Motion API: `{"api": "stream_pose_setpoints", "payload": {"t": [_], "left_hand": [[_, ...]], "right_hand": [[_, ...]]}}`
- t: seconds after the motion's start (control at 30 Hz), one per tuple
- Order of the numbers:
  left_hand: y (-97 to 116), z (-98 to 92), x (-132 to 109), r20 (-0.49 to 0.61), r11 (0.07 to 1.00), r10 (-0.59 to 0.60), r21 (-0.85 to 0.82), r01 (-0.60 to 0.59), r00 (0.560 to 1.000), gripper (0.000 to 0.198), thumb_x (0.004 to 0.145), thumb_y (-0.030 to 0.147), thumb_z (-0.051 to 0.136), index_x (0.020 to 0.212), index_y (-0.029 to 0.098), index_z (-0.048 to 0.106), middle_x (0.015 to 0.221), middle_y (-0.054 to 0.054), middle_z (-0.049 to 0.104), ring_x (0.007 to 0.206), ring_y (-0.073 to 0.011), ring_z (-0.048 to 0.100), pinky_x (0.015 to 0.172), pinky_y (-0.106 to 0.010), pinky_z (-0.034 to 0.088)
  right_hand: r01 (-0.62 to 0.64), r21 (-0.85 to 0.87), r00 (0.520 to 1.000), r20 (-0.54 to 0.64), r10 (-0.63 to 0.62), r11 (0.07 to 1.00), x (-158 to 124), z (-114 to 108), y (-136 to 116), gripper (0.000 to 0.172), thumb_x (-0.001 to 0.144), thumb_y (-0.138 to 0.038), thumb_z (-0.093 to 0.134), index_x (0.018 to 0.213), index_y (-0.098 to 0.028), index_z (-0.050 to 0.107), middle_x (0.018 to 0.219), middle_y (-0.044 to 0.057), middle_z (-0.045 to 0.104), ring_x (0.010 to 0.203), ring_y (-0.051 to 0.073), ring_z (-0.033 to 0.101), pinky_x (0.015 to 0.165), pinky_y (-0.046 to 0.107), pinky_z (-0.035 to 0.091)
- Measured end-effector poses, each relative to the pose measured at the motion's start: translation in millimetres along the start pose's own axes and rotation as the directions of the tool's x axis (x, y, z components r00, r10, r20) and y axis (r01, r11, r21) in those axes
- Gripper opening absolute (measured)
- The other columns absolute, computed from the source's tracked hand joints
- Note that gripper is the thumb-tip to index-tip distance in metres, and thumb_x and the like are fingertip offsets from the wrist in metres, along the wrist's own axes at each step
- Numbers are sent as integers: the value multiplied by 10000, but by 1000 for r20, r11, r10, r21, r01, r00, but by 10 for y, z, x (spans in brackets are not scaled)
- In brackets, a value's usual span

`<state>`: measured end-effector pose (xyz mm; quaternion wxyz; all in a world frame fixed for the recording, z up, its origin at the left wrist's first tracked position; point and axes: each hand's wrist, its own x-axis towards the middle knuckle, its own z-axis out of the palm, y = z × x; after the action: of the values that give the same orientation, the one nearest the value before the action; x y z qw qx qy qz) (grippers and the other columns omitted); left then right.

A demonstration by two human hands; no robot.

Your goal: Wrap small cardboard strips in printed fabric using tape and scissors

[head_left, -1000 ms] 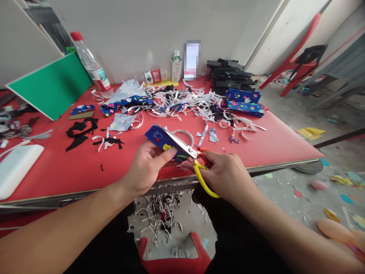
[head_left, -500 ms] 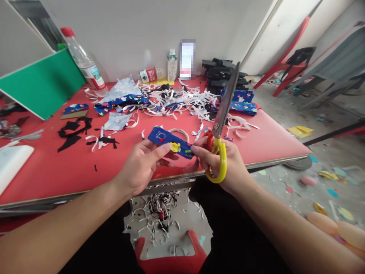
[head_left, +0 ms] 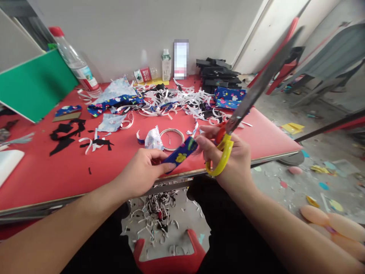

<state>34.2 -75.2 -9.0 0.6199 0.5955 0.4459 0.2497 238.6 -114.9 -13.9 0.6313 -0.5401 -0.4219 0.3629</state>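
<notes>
At the far left a green board (head_left: 37,85) is leaning by a bottle (head_left: 75,64), and black scraps (head_left: 64,133) are lying on the red desk (head_left: 42,175). White trimmings (head_left: 171,101) are piling up across the far middle, with a ring (head_left: 172,134) lying nearer.

Just above the desk's near edge, the left hand (head_left: 141,173) is pinching the near end of the blue strip (head_left: 181,152), its grip pressed together with the thumb on top. The strip is slanting up to the right, clear of the desk.

The right hand (head_left: 230,160) is doing two jobs. Its fingertips are nipping the strip's far end, while its other fingers are hooking the yellow loop of the scissors (head_left: 251,95). The blades are lying closed and pointing up and away to the far right, blurred. Beyond them, blue pieces (head_left: 229,97) are sitting in front of a black stack (head_left: 218,74).

To handle this well, both pinches should probably be pulling the strip flat and taut. The scissor tips are best kept aimed away from the left fingers while the strip is being turned.
</notes>
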Motion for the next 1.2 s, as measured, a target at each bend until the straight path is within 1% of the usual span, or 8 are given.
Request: {"api": "stream_pose_setpoints", "payload": {"t": [0.07,0.2,0.3,0.4,0.67,0.87,1.0,1.2], "left_hand": [[-14,-10,36,-111,987,14,-159,-32,994,132,744,291,895,777,196,810,713,0,727,567,-83,550,516,-208,410],[-20,-37,90,-263,883,34,-444,-152,964,227,686,256,943,849,184,802,828,-19,772,713,-131,691,677,-244,581],[9,-48,86,-288,831,42,-522,-194,957,226,699,259,932,851,160,797,854,-42,793,784,-181,749,763,-313,642],[35,-52,62,-315,820,83,-517,-245,945,193,734,248,914,859,167,792,873,-30,803,779,-166,758,755,-293,651],[8,-31,27,-251,889,138,-395,-231,958,209,789,315,896,909,181,789,838,-46,815,705,-213,796,649,-300,665],[2,-30,6,-222,885,136,-411,-219,966,211,782,318,900,866,172,774,807,-39,804,675,-210,798,604,-271,657],[-6,-37,-12,-207,879,135,-427,-214,969,203,799,310,894,890,173,773,825,-44,817,684,-203,804,602,-249,655],[17,-24,-20,-206,875,144,-430,-221,968,216,791,324,898,889,177,774,831,-54,821,718,-221,812,612,-260,664]], "right_hand": [[-30,-33,999,-24,29,999,7,-30,-5,420,763,-564,864,960,-219,728,684,-37,606,486,82,444,442,262,343],[-142,-270,962,187,197,952,16,-109,28,533,765,-704,794,943,-227,635,692,-45,548,548,110,434,484,270,352],[-26,-613,905,322,279,790,2,-141,14,487,772,-645,815,839,-245,544,672,-57,519,577,123,423,521,277,351],[123,-774,879,376,294,621,-18,-135,-52,499,794,-596,805,749,-251,447,642,-55,519,556,121,393,520,279,316],[171,-787,872,402,281,593,-56,-71,-76,494,819,-622,731,725,-259,410,619,-47,532,534,126,399,499,271,302],[176,-795,900,369,233,581,-76,-61,-29,536,815,-707,674,657,-253,436,529,-53,438,506,123,334,487,274,263],[191,-807,920,345,185,558,-86,-69,-3,541,822,-675,690,613,-245,437,502,-54,388,515,122,273,487,275,237],[182,-775,925,343,161,606,-98,-81,43,586,848,-722,666,601,-251,420,496,-55,358,521,125,242,484,280,226]]}}
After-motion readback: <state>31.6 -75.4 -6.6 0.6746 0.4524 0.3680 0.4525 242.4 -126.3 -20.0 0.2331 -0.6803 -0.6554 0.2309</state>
